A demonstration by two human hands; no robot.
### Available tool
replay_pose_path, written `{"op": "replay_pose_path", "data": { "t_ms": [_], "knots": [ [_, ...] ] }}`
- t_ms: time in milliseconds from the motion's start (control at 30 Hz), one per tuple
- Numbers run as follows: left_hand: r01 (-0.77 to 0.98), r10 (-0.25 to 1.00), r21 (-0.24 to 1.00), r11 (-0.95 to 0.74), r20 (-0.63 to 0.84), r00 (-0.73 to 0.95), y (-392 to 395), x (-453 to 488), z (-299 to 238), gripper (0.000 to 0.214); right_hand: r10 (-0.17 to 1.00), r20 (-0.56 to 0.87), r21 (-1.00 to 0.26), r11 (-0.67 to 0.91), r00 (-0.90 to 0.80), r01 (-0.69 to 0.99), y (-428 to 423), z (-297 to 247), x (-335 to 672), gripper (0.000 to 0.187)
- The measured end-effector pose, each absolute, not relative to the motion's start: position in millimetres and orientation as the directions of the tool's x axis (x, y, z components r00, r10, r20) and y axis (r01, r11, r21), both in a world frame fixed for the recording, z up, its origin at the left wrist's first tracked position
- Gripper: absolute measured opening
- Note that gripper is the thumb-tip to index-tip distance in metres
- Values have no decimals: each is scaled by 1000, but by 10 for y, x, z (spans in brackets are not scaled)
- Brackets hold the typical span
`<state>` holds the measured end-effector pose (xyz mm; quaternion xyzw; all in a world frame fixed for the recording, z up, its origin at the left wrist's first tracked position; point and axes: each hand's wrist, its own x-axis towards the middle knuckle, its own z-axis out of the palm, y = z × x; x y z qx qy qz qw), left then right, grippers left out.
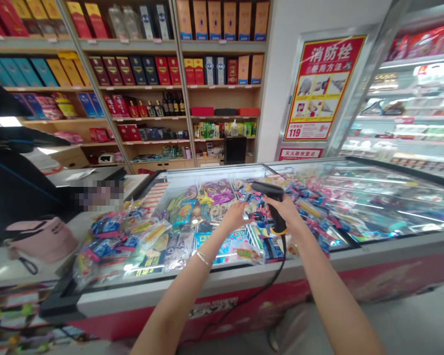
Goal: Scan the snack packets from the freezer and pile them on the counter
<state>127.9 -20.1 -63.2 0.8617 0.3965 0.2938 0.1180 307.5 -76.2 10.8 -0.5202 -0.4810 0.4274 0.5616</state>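
Observation:
My right hand (289,213) is wrapped round the grip of a black barcode scanner (268,189), whose head points left above the freezer. A dark cable (277,271) hangs from its handle and runs down the freezer's front. Just left of the scanner, my left hand (236,214) is closed, its fingertips meeting among the colourful packets; what they hold cannot be made out. Under both hands lies a chest freezer (133,291) with glass on top. Blue packets (111,224) and clear-wrapped snacks (153,231) are heaped at its left end, with more packets (311,204) on the right.
A counter with a pink bag (42,239) and a dark machine (18,167) stands at the left. Shelves of boxed bottles (144,71) line the back wall. A red fire-hydrant poster (323,88) hangs beside a lit refrigerated display (414,113).

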Motion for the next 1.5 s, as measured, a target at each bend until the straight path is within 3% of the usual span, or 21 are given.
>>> {"op": "replay_pose_path", "data": {
  "t_ms": [133,267,333,400,500,567,667,767,900,1333,1500],
  "knots": [
    [649,781,436,-624,310,542,-109,1523,-774,63,979,75,-997,76,189,4,-781,11,3238,20],
    [657,768,400,-639,292,569,-81,1400,-705,44,977,26,-1000,28,211,-5,-766,-44,3274,19],
    [652,792,451,-610,346,502,-42,1160,-623,41,979,22,-999,28,202,-26,-719,-35,3212,20],
    [612,851,595,-521,414,322,23,840,-549,42,988,21,-998,28,154,-47,-631,5,3086,21],
    [282,948,907,-312,318,25,132,367,-499,40,999,45,-997,46,17,-70,-437,84,2808,22],
    [-48,985,987,-153,149,-82,185,152,-509,41,991,98,-993,91,-88,-80,-302,103,2607,23],
    [-341,995,938,-59,28,-96,212,30,-550,42,965,170,-985,159,-201,-67,-165,34,2367,24],
    [-426,994,899,-99,75,-74,179,68,-578,45,942,183,-977,205,-281,51,-148,-102,2255,25],
    [-450,993,885,-118,112,-41,115,148,-582,48,938,191,-945,255,-288,204,-209,-217,2234,31],
    [-512,991,851,-118,66,-119,111,100,-514,35,948,245,-917,294,-201,271,-298,-208,2188,26],
    [-515,975,828,-222,189,-116,68,46,-504,22,941,238,-876,314,-239,366,-354,-155,2172,32]
  ]
}}
